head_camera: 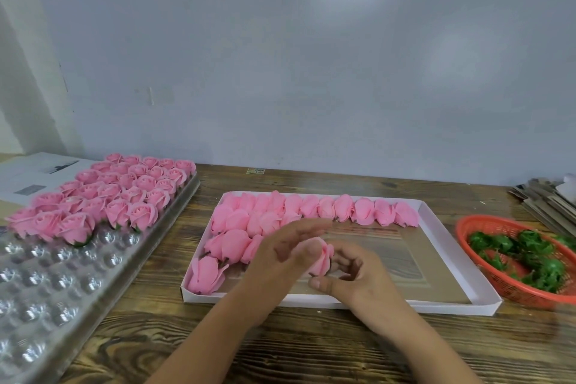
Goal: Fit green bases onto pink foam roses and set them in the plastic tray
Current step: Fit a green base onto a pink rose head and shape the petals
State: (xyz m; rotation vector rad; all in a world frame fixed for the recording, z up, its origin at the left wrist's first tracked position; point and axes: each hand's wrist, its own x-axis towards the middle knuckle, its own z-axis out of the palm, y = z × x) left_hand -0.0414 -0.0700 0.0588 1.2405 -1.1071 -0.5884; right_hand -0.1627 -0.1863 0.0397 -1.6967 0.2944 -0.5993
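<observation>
Setting: wooden table (311,349) against a pale wall.
Rose (321,260): held between both hands over the white box (452,305) of bare roses.
Left hand (280,259): blurred, fingers round the rose.
Right hand (352,277): fingers curled, pinching at the rose's underside.
Bases (530,256): in the red basket (473,246), far right.
Tray (62,274): left, far rows filled.
Risk: soft petals may crush under a tight grip.
Unclear: whether a base is already on; motion blur hides it.
</observation>
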